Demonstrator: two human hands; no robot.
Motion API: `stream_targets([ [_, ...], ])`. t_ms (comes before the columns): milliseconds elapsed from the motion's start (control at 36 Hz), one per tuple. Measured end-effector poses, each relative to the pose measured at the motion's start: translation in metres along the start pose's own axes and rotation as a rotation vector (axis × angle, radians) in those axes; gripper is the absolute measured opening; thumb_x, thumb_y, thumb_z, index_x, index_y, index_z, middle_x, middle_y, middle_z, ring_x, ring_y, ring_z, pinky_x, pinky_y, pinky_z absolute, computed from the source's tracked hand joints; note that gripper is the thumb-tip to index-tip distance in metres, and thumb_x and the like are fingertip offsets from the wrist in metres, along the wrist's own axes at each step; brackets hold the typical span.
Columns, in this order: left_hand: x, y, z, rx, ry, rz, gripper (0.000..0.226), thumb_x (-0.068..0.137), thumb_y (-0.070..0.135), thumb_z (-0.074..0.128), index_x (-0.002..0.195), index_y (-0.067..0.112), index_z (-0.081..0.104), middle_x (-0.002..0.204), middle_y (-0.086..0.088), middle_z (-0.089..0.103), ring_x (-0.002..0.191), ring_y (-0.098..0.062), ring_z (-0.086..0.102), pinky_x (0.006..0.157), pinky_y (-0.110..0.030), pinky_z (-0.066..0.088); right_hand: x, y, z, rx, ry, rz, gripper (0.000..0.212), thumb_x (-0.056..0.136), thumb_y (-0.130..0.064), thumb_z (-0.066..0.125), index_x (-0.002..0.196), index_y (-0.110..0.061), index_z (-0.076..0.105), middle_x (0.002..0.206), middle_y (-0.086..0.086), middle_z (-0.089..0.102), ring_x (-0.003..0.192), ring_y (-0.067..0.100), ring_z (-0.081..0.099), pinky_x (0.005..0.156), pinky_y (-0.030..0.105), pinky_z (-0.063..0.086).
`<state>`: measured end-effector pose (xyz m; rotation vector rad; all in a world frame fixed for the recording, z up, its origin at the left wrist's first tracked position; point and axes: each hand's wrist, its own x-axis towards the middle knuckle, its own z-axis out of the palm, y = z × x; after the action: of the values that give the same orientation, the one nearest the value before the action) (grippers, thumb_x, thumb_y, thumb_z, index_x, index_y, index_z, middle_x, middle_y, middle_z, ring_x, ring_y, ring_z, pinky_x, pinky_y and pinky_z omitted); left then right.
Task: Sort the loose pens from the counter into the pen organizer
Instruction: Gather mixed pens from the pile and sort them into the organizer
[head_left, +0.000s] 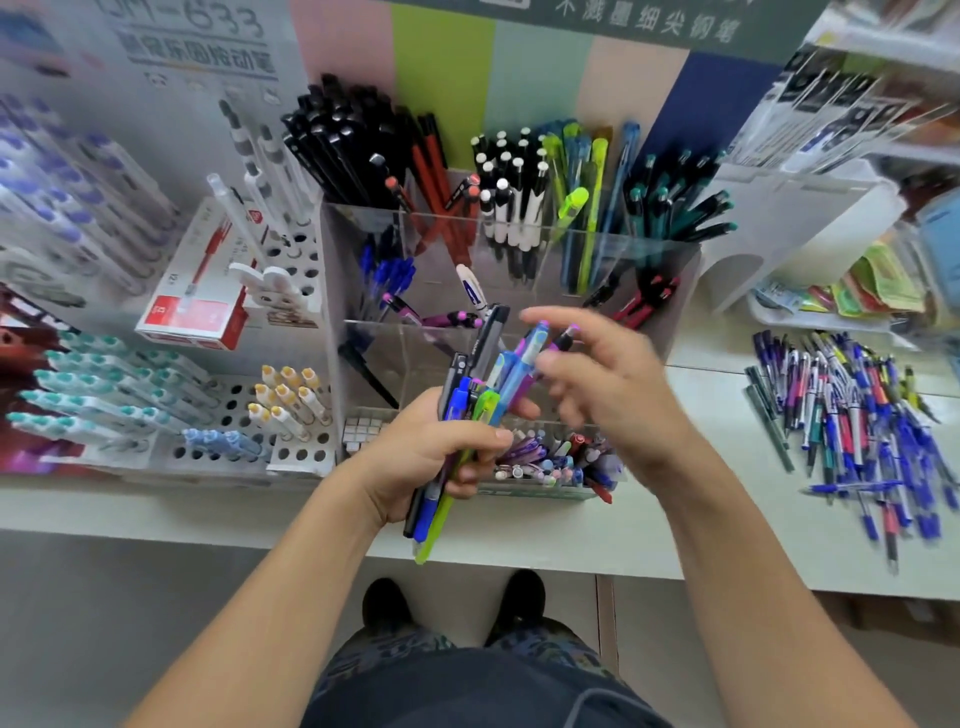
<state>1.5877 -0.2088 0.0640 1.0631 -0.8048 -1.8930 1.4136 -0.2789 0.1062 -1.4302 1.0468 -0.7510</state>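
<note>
The white counter (597, 540) carries a clear acrylic pen organizer (511, 270) (rear compartments well filled). A pile of loose pens (857, 415) lies to its right. The left hand (415, 457) grips a bundle of pens (470, 410). The right hand (608, 384), blurred, reaches its fingers to the bundle's tops; whether it pinches one cannot be told.

Both forearms are bare, with no sleeves, watch or rings showing on the left hand (415, 457) or right hand (608, 384). The person wears dark patterned shorts (467, 675) and black shoes (384, 603).
</note>
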Motion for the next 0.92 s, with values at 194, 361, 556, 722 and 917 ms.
stream_targets([
  [194, -0.010, -0.001, -0.014, -0.155, -0.063, -0.027, 0.018, 0.073, 0.011, 0.071, 0.080, 0.006, 0.055, 0.062, -0.002, 0.046, 0.042, -0.007, 0.036, 0.038, -0.015, 0.030, 0.018, 0.012, 0.011, 0.273, -0.220, 0.006, 0.014, 0.087, -0.014, 0.067, 0.101, -0.011, 0.070, 0.071, 0.011, 0.067, 0.054, 0.019, 0.056, 0.049, 0.024, 0.045],
  [361, -0.023, -0.006, -0.031, -0.119, 0.187, 0.090, 0.014, 0.081, 0.008, 0.064, 0.073, 0.016, 0.072, 0.057, 0.000, 0.040, 0.042, -0.008, 0.034, 0.039, -0.017, 0.028, 0.031, 0.001, 0.013, 0.259, 0.085, -0.133, 0.013, 0.101, -0.003, 0.055, 0.100, -0.011, 0.064, 0.075, 0.005, 0.067, 0.061, 0.015, 0.059, 0.053, 0.023, 0.050],
  [556, -0.036, -0.009, -0.050, -0.259, 0.393, 0.145, 0.022, 0.079, 0.003, 0.074, 0.097, 0.012, 0.064, 0.061, 0.000, 0.038, 0.044, -0.008, 0.035, 0.038, -0.017, 0.032, 0.047, -0.026, 0.029, -0.026, 0.310, -0.439, 0.008, 0.102, -0.004, 0.056, 0.106, -0.009, 0.061, 0.083, -0.004, 0.071, 0.076, 0.017, 0.072, 0.066, 0.029, 0.060],
  [722, -0.037, -0.007, -0.055, -0.246, 0.359, 0.148, 0.024, 0.079, 0.006, 0.070, 0.102, 0.012, 0.062, 0.063, 0.001, 0.041, 0.047, -0.009, 0.037, 0.040, -0.018, 0.033, 0.070, -0.006, 0.066, -0.609, 0.215, -0.438, 0.011, 0.092, -0.018, 0.073, 0.101, -0.013, 0.073, 0.088, -0.003, 0.071, 0.077, 0.013, 0.066, 0.076, 0.039, 0.057],
  [917, -0.034, -0.003, -0.050, -0.165, 0.286, 0.102, 0.037, 0.078, 0.006, 0.063, 0.113, 0.008, 0.051, 0.066, -0.003, 0.050, 0.049, -0.014, 0.039, 0.042, -0.022, 0.031, 0.067, -0.004, 0.067, -0.940, 0.185, -0.390, 0.030, 0.088, -0.021, 0.077, 0.117, -0.017, 0.070, 0.110, 0.001, 0.068, 0.106, 0.023, 0.060, 0.090, 0.039, 0.051],
])
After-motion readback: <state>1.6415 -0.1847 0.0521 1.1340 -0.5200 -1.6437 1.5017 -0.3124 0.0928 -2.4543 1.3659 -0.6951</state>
